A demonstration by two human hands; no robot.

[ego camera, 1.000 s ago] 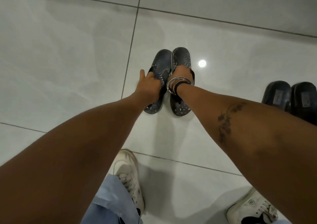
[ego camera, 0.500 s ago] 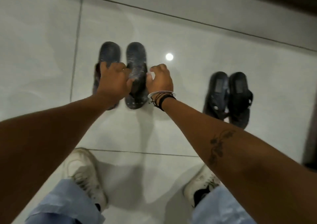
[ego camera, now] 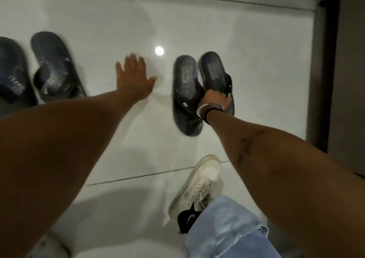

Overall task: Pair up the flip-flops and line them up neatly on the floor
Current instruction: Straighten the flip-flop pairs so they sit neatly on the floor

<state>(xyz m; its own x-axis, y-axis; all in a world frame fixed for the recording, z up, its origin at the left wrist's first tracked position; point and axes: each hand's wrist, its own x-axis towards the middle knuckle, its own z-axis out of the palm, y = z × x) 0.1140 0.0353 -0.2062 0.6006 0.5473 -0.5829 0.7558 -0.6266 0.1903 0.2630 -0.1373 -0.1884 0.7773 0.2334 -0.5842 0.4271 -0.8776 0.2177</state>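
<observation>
A black flip-flop pair (ego camera: 186, 87) lies side by side on the white tiled floor right of centre. My right hand (ego camera: 215, 99) is closed on the straps of that pair, mainly the right-hand sandal (ego camera: 213, 70). A second, patterned dark pair lies at the far left: one sandal (ego camera: 57, 68) and its mate (ego camera: 11, 72), cut by the frame edge. My left hand (ego camera: 134, 80) hovers with fingers spread over bare floor between the two pairs, holding nothing.
A dark door frame or cabinet edge (ego camera: 324, 70) runs down the right side, close to the black pair. My white sneaker (ego camera: 197, 186) and blue jeans leg (ego camera: 225, 230) are at the bottom. A lamp's reflection (ego camera: 159, 50) shines on the tiles.
Both hands have left the patterned pair, which now lies at the far left. My right hand has moved right and closed on the black pair; my left hand has opened over the floor.
</observation>
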